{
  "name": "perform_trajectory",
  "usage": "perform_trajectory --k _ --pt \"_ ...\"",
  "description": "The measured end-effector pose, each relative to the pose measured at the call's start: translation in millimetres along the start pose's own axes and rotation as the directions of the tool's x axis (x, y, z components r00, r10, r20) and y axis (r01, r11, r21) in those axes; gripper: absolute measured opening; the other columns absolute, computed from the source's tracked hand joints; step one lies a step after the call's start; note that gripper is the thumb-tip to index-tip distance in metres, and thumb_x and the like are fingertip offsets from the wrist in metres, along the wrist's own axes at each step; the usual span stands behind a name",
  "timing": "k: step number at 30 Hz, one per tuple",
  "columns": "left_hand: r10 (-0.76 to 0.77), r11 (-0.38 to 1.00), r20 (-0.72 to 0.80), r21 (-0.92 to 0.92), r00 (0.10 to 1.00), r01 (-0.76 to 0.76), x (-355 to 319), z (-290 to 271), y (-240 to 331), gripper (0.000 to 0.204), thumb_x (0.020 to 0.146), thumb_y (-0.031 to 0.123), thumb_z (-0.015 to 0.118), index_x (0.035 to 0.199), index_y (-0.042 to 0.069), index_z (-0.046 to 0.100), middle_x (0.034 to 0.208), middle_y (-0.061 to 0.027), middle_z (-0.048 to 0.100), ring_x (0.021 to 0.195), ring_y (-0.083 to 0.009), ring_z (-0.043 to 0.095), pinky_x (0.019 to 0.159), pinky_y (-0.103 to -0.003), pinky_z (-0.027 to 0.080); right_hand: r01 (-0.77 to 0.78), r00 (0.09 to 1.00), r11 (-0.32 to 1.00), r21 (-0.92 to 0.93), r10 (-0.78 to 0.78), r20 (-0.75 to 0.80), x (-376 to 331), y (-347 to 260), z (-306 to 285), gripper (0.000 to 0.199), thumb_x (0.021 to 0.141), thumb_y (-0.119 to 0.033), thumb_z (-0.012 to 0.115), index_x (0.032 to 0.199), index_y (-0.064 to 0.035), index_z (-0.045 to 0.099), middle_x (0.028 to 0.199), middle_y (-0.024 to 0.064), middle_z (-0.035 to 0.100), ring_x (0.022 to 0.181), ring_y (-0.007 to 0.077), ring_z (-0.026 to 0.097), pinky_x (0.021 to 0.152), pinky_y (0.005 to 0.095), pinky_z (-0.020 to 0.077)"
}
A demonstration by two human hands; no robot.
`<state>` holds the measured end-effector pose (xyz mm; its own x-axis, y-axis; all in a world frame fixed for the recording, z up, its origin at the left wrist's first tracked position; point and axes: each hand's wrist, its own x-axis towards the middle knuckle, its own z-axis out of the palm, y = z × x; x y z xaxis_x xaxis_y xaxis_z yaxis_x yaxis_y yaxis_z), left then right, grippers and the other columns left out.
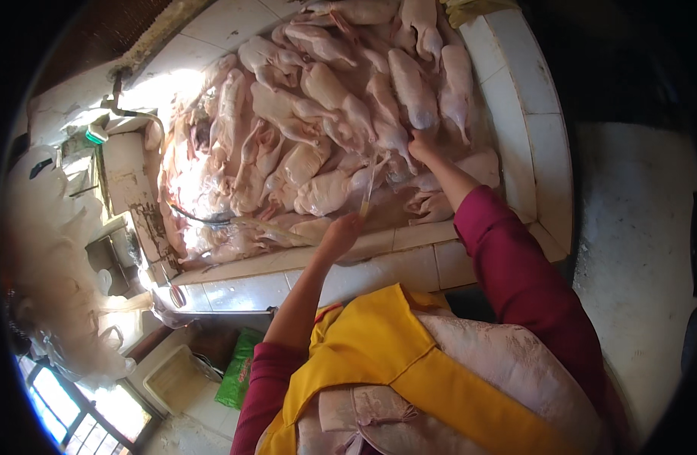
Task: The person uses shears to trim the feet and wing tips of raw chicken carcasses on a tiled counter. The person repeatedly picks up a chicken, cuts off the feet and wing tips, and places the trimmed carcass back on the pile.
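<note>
Your white-tiled desk with a raised rim (542, 144) keeps the heap of pale plucked birds (318, 129) contained. Your right hand (422, 144) is closed on one pale plucked carcass (447, 171) at the heap's near edge, steadying it. Your left hand (341, 231) is clenched round a thin pale tool (366, 199), tip aimed at the birds.
</note>
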<state>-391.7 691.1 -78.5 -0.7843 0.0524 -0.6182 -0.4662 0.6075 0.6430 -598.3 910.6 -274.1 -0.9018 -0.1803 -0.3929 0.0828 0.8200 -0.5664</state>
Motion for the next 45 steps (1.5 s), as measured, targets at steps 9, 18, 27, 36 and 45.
perform_trajectory --k 9,18,27,36,45 --pt "-0.071 0.993 -0.005 -0.099 0.997 0.07 5.5 1.6 -3.4 0.029 0.092 0.03 0.054 0.095 0.003 0.062 0.079 -0.0224 0.062 0.074 -0.0372 0.061 0.068 -0.042 0.047 -0.038 0.995 0.97 0.24 0.014 0.103 -17.2 -41.8 27.3 0.042 0.084 -0.015 0.053 0.125 -0.002 0.054 0.101 0.0211 0.065 0.093 0.0318 0.064 0.077 0.0391 0.0517" --pt "-0.096 0.95 0.115 -0.286 0.989 0.126 12.6 -17.5 1.7 0.03 0.097 0.033 0.052 0.1 0.005 0.064 0.061 0.0008 0.05 0.05 -0.0059 0.045 0.044 -0.023 0.036 -0.774 0.629 0.292 0.562 0.465 0.623 -1.2 -6.8 67.0 0.029 0.09 -0.024 0.049 0.071 -0.0051 0.062 0.056 0.0082 0.054 0.048 0.0244 0.055 0.059 0.0477 0.0543" --pt "-0.176 0.875 0.18 -0.422 0.968 0.238 11.4 -35.8 11.8 0.032 0.095 0.034 0.053 0.093 0.004 0.064 0.061 0.0013 0.05 0.056 -0.0079 0.047 0.052 -0.025 0.038 -0.684 0.727 0.178 0.708 0.241 0.642 -19.9 0.3 69.3 0.021 0.087 -0.024 0.05 0.069 -0.0148 0.055 0.06 -0.0005 0.053 0.054 0.0171 0.052 0.055 0.0347 0.0465" --pt "-0.165 0.892 0.189 -0.39 0.968 0.228 9.2 -30.9 6.4 0.032 0.097 0.034 0.051 0.097 0.004 0.064 0.06 0.0025 0.048 0.051 -0.0059 0.043 0.047 -0.023 0.034 -0.618 0.696 -0.091 0.781 0.4 0.597 -2.1 -21.0 62.0 0.016 0.082 -0.017 0.055 0.067 -0.0153 0.055 0.057 -0.0028 0.049 0.048 0.0101 0.045 0.044 0.0287 0.037" --pt "-0.15 0.872 0.2 -0.434 0.968 0.225 1.1 -41.6 5.9 0.031 0.095 0.033 0.054 0.099 0.004 0.065 0.062 0.0017 0.049 0.056 -0.0068 0.044 0.051 -0.025 0.036 -0.397 0.917 0.508 0.765 0.192 0.349 -45.2 -31.2 -84.8 0.027 0.086 -0.032 0.063 0.079 -0.007 0.06 0.059 -0.0005 0.048 0.043 0.0095 0.039 0.035 0.0254 0.027"
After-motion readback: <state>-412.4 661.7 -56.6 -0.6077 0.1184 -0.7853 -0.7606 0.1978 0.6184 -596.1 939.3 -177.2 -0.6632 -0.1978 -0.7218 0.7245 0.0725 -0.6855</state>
